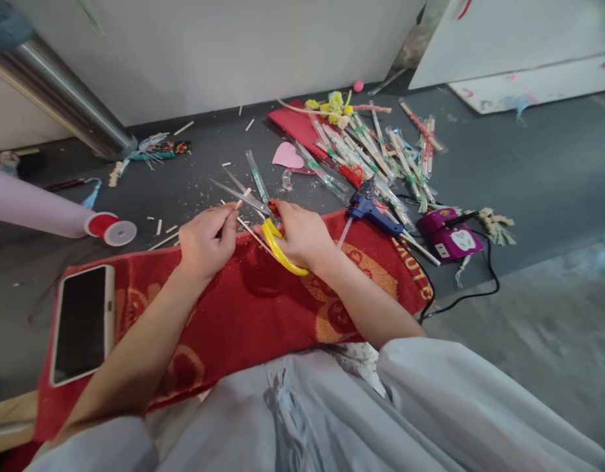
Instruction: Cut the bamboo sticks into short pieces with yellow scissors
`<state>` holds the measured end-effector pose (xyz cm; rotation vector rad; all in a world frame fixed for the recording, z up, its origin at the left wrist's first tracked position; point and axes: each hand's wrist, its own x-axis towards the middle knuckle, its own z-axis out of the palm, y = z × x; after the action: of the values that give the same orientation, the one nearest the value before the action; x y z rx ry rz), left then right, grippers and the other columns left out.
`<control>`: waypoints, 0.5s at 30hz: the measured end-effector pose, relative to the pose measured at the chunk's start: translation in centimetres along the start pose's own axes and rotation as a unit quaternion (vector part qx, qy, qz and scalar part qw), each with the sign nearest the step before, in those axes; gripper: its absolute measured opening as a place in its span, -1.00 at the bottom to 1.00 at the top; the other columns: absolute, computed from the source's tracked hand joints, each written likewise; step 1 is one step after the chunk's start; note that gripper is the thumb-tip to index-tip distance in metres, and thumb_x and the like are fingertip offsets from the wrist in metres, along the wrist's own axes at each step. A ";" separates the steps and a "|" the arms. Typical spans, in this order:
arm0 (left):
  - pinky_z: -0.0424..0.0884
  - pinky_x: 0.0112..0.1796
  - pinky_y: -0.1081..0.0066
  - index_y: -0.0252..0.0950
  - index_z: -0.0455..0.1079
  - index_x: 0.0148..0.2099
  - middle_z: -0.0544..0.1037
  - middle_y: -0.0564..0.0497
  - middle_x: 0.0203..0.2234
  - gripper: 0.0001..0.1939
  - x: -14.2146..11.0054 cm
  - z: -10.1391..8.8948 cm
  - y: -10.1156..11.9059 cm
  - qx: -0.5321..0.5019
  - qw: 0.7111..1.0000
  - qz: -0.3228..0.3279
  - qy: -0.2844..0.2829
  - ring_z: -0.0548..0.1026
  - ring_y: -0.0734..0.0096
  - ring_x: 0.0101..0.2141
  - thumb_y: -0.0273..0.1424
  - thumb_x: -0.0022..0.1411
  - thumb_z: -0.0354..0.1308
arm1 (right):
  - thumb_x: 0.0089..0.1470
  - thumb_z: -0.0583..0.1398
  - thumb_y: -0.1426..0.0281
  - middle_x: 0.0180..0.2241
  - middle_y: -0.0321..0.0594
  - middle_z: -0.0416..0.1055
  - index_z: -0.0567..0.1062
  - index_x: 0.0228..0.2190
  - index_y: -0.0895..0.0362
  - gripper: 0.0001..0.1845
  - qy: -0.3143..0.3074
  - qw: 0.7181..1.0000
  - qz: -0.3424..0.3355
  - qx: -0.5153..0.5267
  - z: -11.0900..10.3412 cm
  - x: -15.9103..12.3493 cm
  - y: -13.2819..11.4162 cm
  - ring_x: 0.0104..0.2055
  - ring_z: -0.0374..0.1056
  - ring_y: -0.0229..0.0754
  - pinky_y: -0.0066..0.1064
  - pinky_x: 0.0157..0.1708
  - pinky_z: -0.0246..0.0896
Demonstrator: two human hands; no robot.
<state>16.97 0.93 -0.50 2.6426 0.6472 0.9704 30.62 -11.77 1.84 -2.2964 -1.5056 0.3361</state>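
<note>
Head view: the left hand (208,237) pinches a pale stick (246,193) at its fingertips, beside the parted scissors (269,232) gripped in the right hand (301,233), where a firm, square hold should favour clean cuts.

Soft diffuse light, glint on metal tube (69,95), blurred, stretched edges

Red towel (263,314): yellow letters (416,270), "L" and "O" legible, right of the right fingers (282,210).
Clear wrappers (326,176): green print, unreadable, beyond them.
</note>
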 end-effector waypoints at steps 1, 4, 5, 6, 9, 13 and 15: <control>0.48 -0.24 0.38 -0.19 0.50 -0.21 0.64 -0.02 -0.30 -0.71 0.0 0.1 0.0 0.003 1.000 -0.002 0.002 0.58 0.34 -0.27 -0.27 0.32 -0.05 | 0.22 -0.07 -0.01 -0.10 0.03 0.46 0.34 0.01 0.26 -0.37 -0.005 1.000 0.003 -0.002 0.0 0.1 0.0 -0.12 0.42 0.01 -0.28 -0.19 0.22; 0.48 -0.26 0.40 -0.19 0.50 -0.23 0.64 0.00 -0.34 -0.72 0.0 0.3 0.0 0.010 1.000 -0.006 -0.002 0.58 0.36 -0.32 -0.26 0.32 -0.03 | 0.22 -0.06 -0.02 -0.08 0.04 0.45 0.33 0.01 0.27 -0.35 -0.010 1.000 -0.002 0.002 0.4 0.3 0.3 -0.09 0.41 -0.01 -0.28 -0.14 0.21; 0.48 -0.26 0.40 -0.19 0.50 -0.23 0.64 0.00 -0.33 -0.72 0.0 0.3 -0.1 0.010 1.000 -0.006 -0.004 0.58 0.36 -0.32 -0.27 0.32 -0.03 | 0.21 -0.06 -0.03 -0.07 0.04 0.45 0.32 0.01 0.28 -0.34 -0.005 1.000 -0.008 0.007 0.5 0.3 0.4 -0.08 0.40 -0.01 -0.28 -0.12 0.21; 0.48 -0.26 0.40 -0.19 0.50 -0.24 0.64 -0.01 -0.32 -0.71 0.0 0.4 -0.1 0.009 1.000 -0.006 -0.005 0.58 0.36 -0.31 -0.28 0.32 -0.04 | 0.21 -0.07 -0.04 -0.07 0.04 0.45 0.31 0.02 0.28 -0.33 0.004 1.000 -0.016 0.013 0.7 0.4 0.5 -0.07 0.39 -0.02 -0.28 -0.10 0.20; 0.48 -0.25 0.39 -0.21 0.49 -0.27 0.64 -0.02 -0.27 -0.69 -0.1 0.6 -0.3 0.004 1.000 -0.004 -0.006 0.58 0.36 -0.28 -0.28 0.33 -0.07 | 0.19 -0.08 -0.08 -0.07 0.05 0.43 0.30 0.02 0.29 -0.29 0.027 0.999 -0.039 0.024 1.0 0.4 0.9 -0.05 0.37 0.00 -0.25 -0.05 0.18; 0.48 -0.23 0.37 -0.25 0.47 -0.37 0.63 -0.07 -0.25 -0.63 -0.3 0.7 -0.3 -0.014 1.000 -0.003 -0.010 0.58 0.33 -0.25 -0.28 0.33 -0.10 | 0.16 -0.07 -0.13 -0.06 0.08 0.40 0.31 0.00 0.30 -0.24 0.039 0.997 -0.057 0.024 1.1 0.3 1.2 -0.03 0.34 0.04 -0.21 -0.01 0.17; 0.49 -0.22 0.37 -0.25 0.46 -0.40 0.63 -0.07 -0.25 -0.61 -0.3 0.6 -0.1 -0.021 0.999 -0.005 -0.024 0.59 0.32 -0.24 -0.27 0.33 -0.12 | 0.15 -0.07 -0.13 -0.05 0.10 0.38 0.30 -0.01 0.29 -0.25 0.045 0.997 -0.067 0.022 1.1 0.2 1.3 -0.02 0.32 0.05 -0.19 0.00 0.16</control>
<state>17.14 0.86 -1.20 2.6152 0.6201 0.9043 31.33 -11.90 0.29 -2.1351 -1.5809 0.2236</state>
